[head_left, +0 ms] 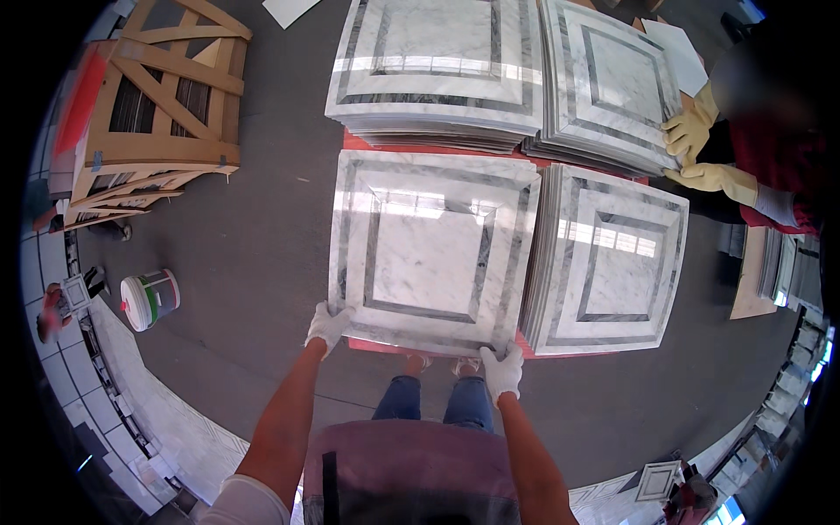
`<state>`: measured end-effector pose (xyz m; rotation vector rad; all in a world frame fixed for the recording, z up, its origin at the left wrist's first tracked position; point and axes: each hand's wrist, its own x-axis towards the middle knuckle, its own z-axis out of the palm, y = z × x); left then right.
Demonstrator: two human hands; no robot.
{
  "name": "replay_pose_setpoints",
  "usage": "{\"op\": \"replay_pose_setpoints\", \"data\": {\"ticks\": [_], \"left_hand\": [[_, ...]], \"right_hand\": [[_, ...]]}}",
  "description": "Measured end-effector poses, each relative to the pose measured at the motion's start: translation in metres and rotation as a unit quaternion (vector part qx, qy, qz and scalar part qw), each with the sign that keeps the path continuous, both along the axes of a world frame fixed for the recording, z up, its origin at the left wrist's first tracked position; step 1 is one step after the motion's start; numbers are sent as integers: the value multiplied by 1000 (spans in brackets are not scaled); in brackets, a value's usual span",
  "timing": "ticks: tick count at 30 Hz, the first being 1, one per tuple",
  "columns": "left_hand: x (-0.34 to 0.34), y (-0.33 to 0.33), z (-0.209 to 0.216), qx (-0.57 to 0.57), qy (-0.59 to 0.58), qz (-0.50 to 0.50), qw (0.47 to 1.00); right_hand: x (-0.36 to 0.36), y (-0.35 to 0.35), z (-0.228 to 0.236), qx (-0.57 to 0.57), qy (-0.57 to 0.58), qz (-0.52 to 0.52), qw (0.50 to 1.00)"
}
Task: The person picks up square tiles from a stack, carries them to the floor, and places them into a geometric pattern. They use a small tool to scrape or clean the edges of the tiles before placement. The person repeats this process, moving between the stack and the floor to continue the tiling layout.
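A square polished marble tile (428,258), white with grey inlaid bands, lies in front of me at the near left of a group of tile stacks. My left hand (329,329), in a white glove, is closed on its near left corner. On the near edge, close to the right corner, my right hand (503,369) grips the same tile in a matching glove. The undersides of both hands' fingers are hidden. Red pallet surface (367,346) shows beneath the tile's near edge.
Beside it stand another tile stack (612,262), a far stack (437,61) and a far right stack (612,79). A co-worker's yellow-gloved hands (700,144) touch that last one. Leftward are a wooden crate (166,149) and a white bucket (150,299).
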<state>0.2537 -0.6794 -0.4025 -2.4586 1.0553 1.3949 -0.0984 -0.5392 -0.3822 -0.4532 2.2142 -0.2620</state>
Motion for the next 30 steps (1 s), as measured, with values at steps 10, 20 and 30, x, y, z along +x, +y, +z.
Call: {"op": "replay_pose_setpoints", "data": {"ticks": [10, 20, 30], "left_hand": [[-15, 28, 65, -54, 159, 179, 969], [-36, -4, 258, 6, 181, 190, 965], [-72, -95, 357, -271, -219, -339, 874]], "right_hand": [[-56, -37, 60, -70, -230, -118, 964], [-105, -74, 247, -19, -321, -87, 943], [-110, -146, 319, -253, -410, -131, 867]]}}
